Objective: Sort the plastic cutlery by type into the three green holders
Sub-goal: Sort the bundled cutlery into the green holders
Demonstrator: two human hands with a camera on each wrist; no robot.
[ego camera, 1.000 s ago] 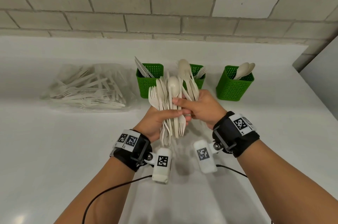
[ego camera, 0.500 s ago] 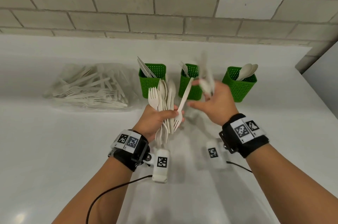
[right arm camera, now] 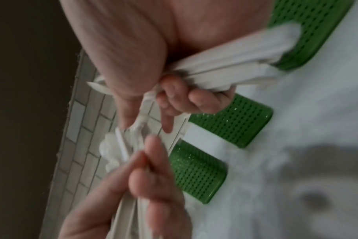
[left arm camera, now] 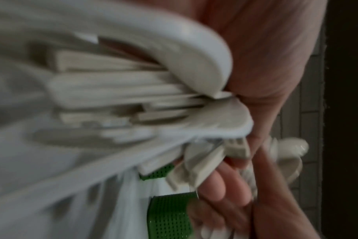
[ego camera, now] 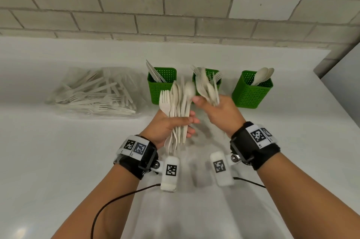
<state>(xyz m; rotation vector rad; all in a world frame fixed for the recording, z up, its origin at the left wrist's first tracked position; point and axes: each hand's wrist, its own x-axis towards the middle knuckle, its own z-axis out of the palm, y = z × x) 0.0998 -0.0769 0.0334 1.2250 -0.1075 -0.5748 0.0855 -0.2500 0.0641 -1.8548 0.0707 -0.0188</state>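
Sorting is barely begun: three green perforated plastic holders hold few pieces, while left hand fingers grip a mixed cream plastic cutlery bunch, right hand fingers clutch several blurred pieces, and a clear bag of cutlery waits near the surface's back-left edge.

The right hand fills the upper part of the frame, its fingers curled round a few pale cutlery handles that slant toward the upper right. At the lower left, the left hand grips a second bundle. Three green holders stand on the white worktop at right. Everything is blurred.
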